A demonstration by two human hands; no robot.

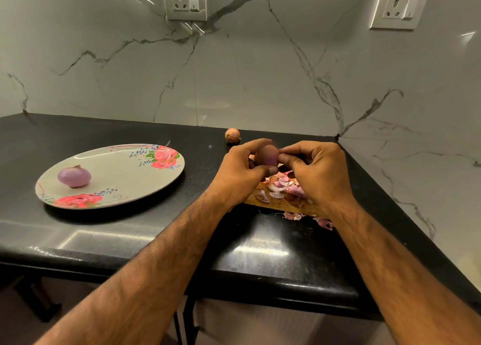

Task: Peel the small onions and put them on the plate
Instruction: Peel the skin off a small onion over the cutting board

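Status from my end: roughly a third done, judging by count. One peeled onion point(74, 176) sits on the left part of the plate point(125, 172), at centre left of the frame. One unpeeled onion point(232, 135), skin on, lies on the counter point(130, 240) near the back wall, just above the hands in frame and not touching them.

The held onion point(266, 155) is the third, up off the counter at frame centre, between both hands. Left hand point(239, 174) grips it, fingers curled over the top and thumb under. Right hand point(317, 172) pinches at its right side with thumb and fingertips; looks like it's working the skin, but I can't tell whether any skin is actually caught. The visible face of it looks smooth and purple-brown, so my guess is mostly peeled.

Below the hands: cutting board point(276, 204) with a heap of peels point(282, 188), some spilled onto the counter toward the lower edge.

Left to do: finish this one, move it left to the plate, then the one at the back.
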